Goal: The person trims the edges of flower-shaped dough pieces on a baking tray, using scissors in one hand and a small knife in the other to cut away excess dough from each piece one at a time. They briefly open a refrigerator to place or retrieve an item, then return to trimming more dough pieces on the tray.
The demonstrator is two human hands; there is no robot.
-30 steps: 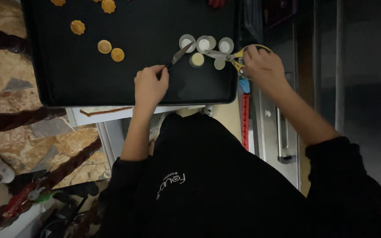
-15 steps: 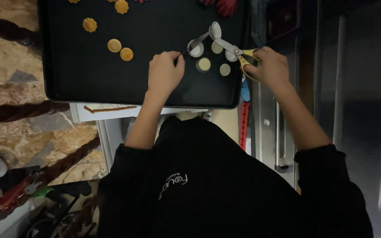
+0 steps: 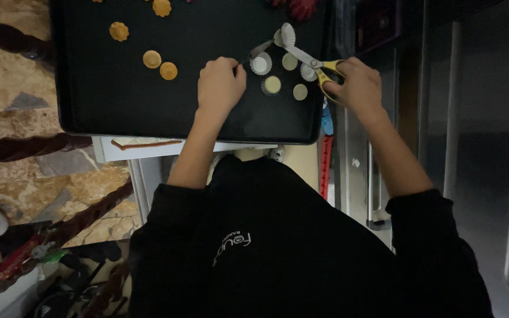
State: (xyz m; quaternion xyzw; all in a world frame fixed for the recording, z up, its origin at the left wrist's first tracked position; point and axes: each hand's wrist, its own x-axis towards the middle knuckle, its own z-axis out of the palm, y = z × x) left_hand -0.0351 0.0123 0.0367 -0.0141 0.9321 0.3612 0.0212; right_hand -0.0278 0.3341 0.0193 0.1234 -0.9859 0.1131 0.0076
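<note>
My right hand [image 3: 357, 88] grips yellow-handled scissors [image 3: 319, 63], whose blades reach up-left to a fluted metal tart mould [image 3: 287, 34] held tilted at their tips. My left hand [image 3: 221, 85] holds a thin metal tool [image 3: 258, 49] that points toward the same mould. Between my hands, several small moulds with pale dough [image 3: 272, 85] sit on a large black tray [image 3: 101, 100]. Several golden baked tart shells [image 3: 152, 59] lie on the tray's left part.
A red object [image 3: 301, 7] sits at the tray's top edge. Blue and red items [image 3: 326, 141] hang beside the tray's right edge. A white board with a brown stick [image 3: 145, 143] pokes out below the tray. Steel surfaces stand at the right.
My left hand moved up from the tray's front edge to the moulds. The scissors swung up-left and now hold one mould tilted off the tray.
</note>
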